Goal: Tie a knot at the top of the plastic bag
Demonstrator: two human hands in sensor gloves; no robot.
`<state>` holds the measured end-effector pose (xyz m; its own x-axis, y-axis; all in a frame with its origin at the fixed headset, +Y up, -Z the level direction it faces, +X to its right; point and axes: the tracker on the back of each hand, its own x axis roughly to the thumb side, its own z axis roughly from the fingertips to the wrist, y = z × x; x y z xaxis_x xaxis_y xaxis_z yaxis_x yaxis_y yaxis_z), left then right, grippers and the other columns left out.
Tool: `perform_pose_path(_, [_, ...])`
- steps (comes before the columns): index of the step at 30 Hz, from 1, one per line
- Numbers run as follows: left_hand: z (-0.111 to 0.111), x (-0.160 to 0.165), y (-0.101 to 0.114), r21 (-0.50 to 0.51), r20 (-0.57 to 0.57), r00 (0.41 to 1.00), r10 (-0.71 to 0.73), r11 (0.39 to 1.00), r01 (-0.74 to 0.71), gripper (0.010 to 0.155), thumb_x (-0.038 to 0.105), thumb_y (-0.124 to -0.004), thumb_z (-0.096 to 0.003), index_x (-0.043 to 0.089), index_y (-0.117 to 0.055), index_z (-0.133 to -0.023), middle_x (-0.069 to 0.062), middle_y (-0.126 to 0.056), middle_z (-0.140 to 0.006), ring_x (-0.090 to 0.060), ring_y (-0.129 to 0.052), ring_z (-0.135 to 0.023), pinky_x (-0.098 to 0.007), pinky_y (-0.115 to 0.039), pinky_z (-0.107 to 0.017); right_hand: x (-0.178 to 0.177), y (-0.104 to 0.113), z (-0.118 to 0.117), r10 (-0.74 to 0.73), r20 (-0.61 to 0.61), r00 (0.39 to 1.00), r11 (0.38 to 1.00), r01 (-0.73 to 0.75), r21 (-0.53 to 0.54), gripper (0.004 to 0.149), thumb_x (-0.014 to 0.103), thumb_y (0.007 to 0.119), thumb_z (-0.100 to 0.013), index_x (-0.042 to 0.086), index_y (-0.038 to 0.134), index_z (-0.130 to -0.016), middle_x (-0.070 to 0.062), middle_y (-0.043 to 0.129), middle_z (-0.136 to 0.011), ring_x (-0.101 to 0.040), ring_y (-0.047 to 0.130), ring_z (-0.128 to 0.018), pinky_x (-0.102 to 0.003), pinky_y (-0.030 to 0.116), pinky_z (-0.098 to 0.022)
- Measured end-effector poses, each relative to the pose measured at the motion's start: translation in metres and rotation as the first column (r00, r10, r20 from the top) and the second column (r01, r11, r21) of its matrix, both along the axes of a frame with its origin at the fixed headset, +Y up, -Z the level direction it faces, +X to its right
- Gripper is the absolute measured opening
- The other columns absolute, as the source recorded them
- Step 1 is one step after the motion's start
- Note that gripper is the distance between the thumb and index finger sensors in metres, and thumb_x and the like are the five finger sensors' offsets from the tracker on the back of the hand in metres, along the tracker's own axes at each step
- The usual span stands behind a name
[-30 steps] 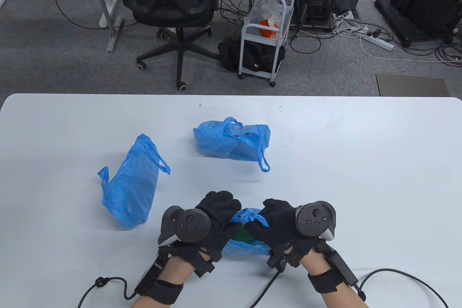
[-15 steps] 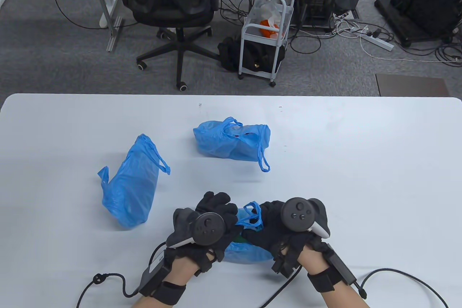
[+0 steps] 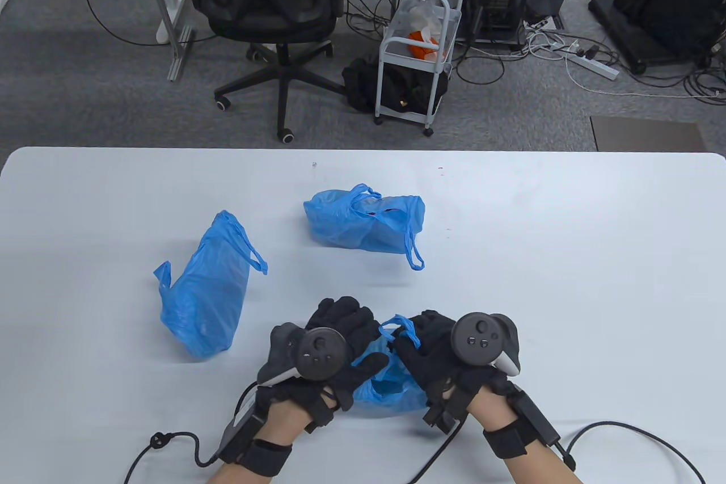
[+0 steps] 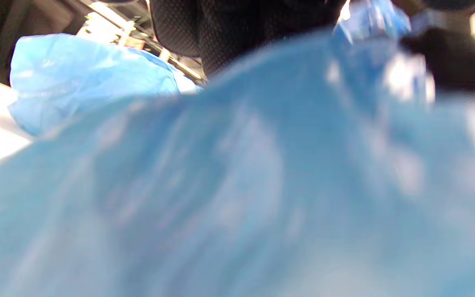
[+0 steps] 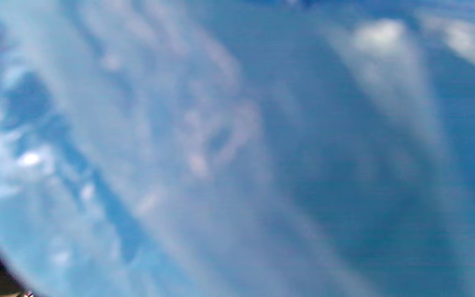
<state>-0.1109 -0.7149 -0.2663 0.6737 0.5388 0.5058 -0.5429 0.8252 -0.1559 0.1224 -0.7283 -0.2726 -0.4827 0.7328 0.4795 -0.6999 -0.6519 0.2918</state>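
Observation:
A small blue plastic bag (image 3: 384,387) sits at the table's near edge between my two gloved hands. My left hand (image 3: 346,345) grips the bag's top from the left, thumb across the plastic. My right hand (image 3: 422,345) grips the top from the right, and a blue handle loop (image 3: 399,328) sticks up between the hands. The bag's blurred blue plastic fills the left wrist view (image 4: 237,185) and the right wrist view (image 5: 237,148). My left hand's gloved fingers (image 4: 237,24) show at the top of the left wrist view.
Two more blue bags lie on the white table (image 3: 567,257): a long one (image 3: 207,285) at left and a squat one (image 3: 366,220) in the middle, each with loose handles. Glove cables (image 3: 170,447) trail along the near edge. An office chair (image 3: 266,13) and a cart (image 3: 417,53) stand beyond.
Both hands have closed in on the bag's top. The handle loop has come up between them, the green contents have been covered by plastic, and the hands turned slightly.

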Motion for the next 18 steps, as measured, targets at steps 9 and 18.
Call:
perform_pose_path(9, [0.006, 0.027, -0.003, -0.119, 0.095, 0.978, 0.185, 0.978, -0.173, 0.057, 0.054, -0.057, -0.0453, 0.039, -0.045, -0.099, 0.004, -0.061, -0.106, -0.032, -0.047, -0.108, -0.059, -0.034, -0.077, -0.016, 0.002, 0.010, 0.068, -0.096, 0.993, 0.996, -0.062, 0.063, 0.054, 0.050, 0.063, -0.045, 0.014, 0.081, -0.081, -0.019, 0.077, -0.088, -0.055, 0.069, -0.081, -0.073, 0.032, -0.065])
perform_pose_path(18, [0.004, 0.008, -0.005, -0.130, -0.005, 0.976, 0.219, 0.967, -0.217, 0.041, 0.053, -0.059, -0.0460, 0.035, -0.054, -0.083, 0.008, -0.060, -0.100, -0.029, -0.054, -0.104, -0.058, -0.038, -0.076, -0.001, 0.001, 0.002, -0.036, -0.057, 0.998, 0.999, 0.037, 0.004, 0.064, 0.055, 0.062, -0.045, 0.012, 0.079, -0.088, -0.022, 0.074, -0.094, -0.057, 0.065, -0.085, -0.073, 0.031, -0.065])
